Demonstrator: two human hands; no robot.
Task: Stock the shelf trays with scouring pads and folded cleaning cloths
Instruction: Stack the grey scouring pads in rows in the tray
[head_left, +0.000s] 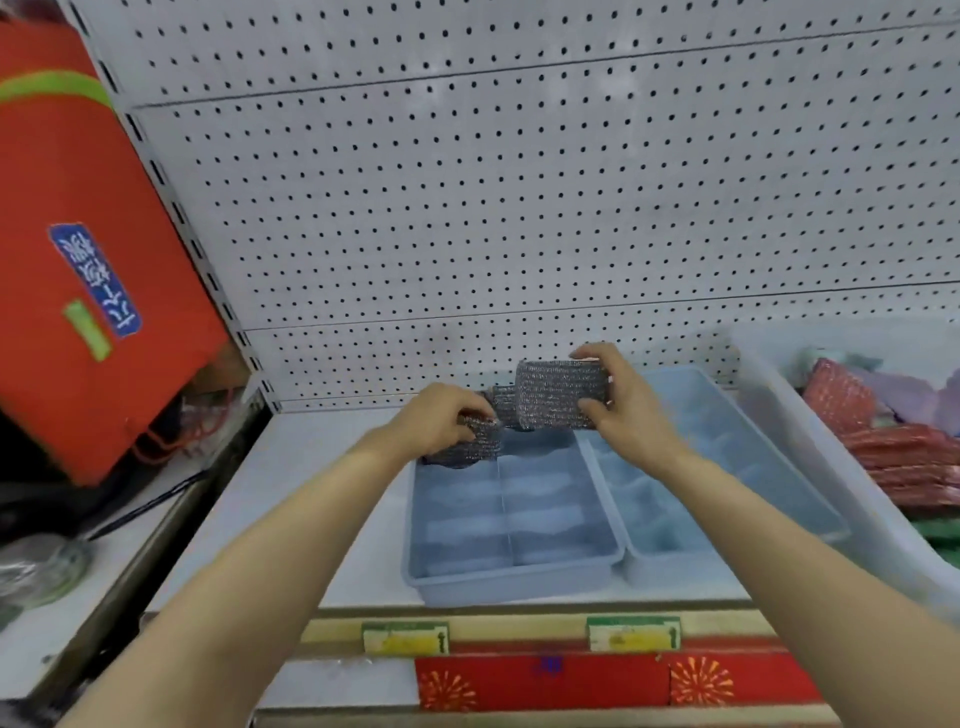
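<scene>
Two pale blue divided trays stand side by side on the white shelf, the left tray (511, 569) and the right tray (727, 545). My left hand (441, 418) grips a grey metallic scouring pad (475, 447) at the far left corner of the left tray. My right hand (631, 397) holds another grey scouring pad (558, 389) upright above the far end of that tray. A third pad (503, 405) stands behind, between the two.
A clear plastic bin (810, 415) at the right holds red packs (893, 452) and purple cloths (914, 400). White pegboard (519, 208) backs the shelf. A large red bag (88, 270) leans at the left. Price tags (405, 638) sit on the shelf's front edge.
</scene>
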